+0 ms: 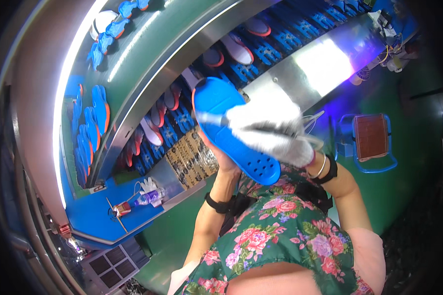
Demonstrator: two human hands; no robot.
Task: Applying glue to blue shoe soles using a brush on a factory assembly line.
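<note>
Plainly, blue sole [226,139] atop left hand [221,155].

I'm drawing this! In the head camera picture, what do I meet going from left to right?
Orange-edged blue insoles → purple bottle → big blue insole → white-gloved right hand → blue-framed stool.
</note>
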